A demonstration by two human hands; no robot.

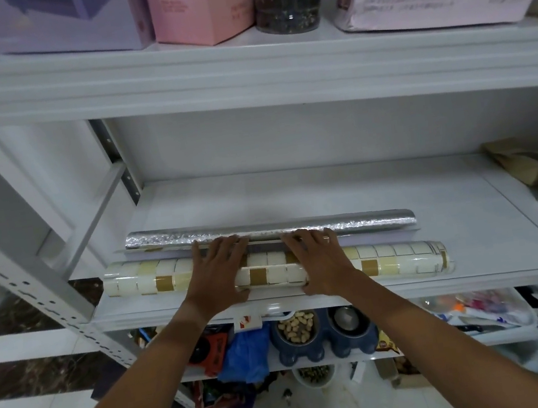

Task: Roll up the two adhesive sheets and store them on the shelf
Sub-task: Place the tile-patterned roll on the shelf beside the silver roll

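Forearms: both reach up from the bottom of the head view toward the middle shelf (470, 220), past the cluttered lower shelf with a bowl of peanuts (295, 329) and a blue plastic bag (243, 352).
Left hand (217, 273): palm down over the mosaic-tile roll (389, 257), fingers spread nearly straight with tips reaching the silver foil roll (350, 225), thumb tucked at the tile roll's near side; a flat press more than a closed grip.
Right hand (318, 260): same pose, palm on the tile roll, fingers extended to the foil roll, thumb under the near edge; grip loose, nothing pinched.
Tile roll: fully rolled, lying lengthwise along the shelf's front edge, its right end close to the lip.
Foil roll: fully rolled, just behind and parallel, touching or nearly touching the tile roll; a pale loose flap shows beneath it.
Progress: both sheets look rolled and on the shelf; the job seems nearly done.
Risk: the tile roll sits near the front lip, so it may roll off once the palms lift.
Risk: unfastened outer flaps could spring open and unwind.
Risk: pushing back too hard could shove the foil roll askew.
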